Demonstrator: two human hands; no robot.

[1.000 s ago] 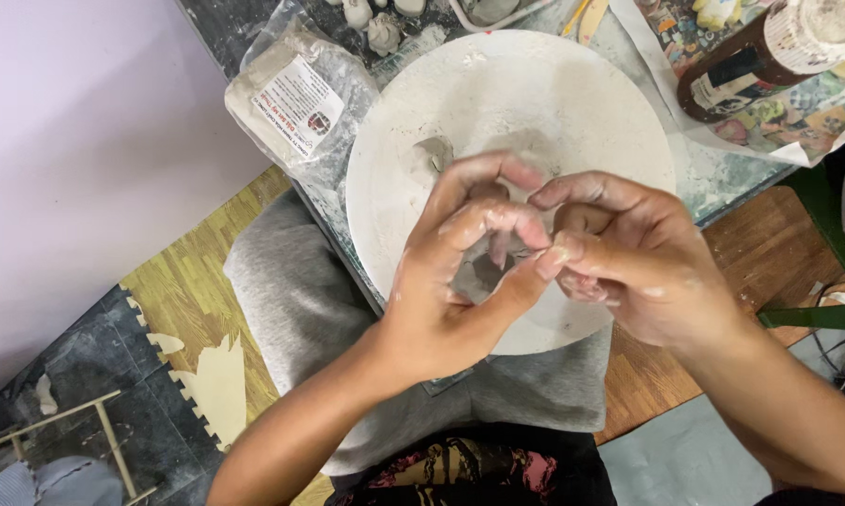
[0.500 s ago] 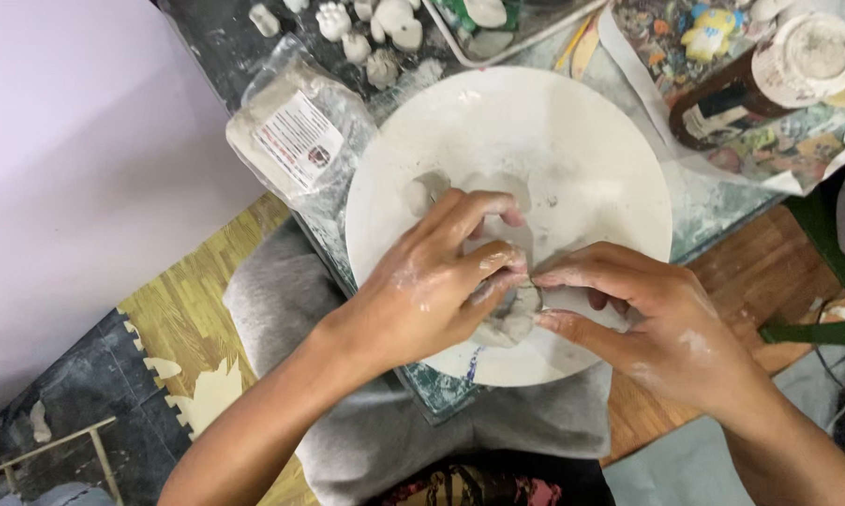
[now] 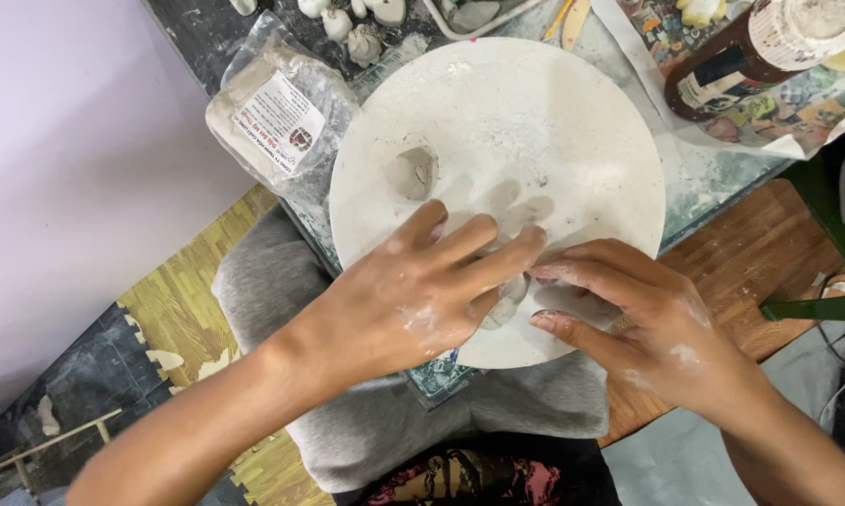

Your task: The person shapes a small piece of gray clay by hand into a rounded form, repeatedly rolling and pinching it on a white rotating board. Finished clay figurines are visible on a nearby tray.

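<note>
both hands [image 3: 525, 300] pinch a clay lump [image 3: 505, 302] between them on the white disc [image 3: 572, 141].

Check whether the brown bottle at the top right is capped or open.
Capped: the brown bottle lies tipped on the printed paper, its white, dust-smeared cap closing the end that faces the camera.

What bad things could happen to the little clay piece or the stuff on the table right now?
The small clay lump is squeezed between the left hand and right hand, so it might get squashed out of shape. The round white board sticks out past the table edge over the lap, so pressing near that edge could maybe tip it. The brown bottle stands close by, and an elbow bump might knock it over.
</note>
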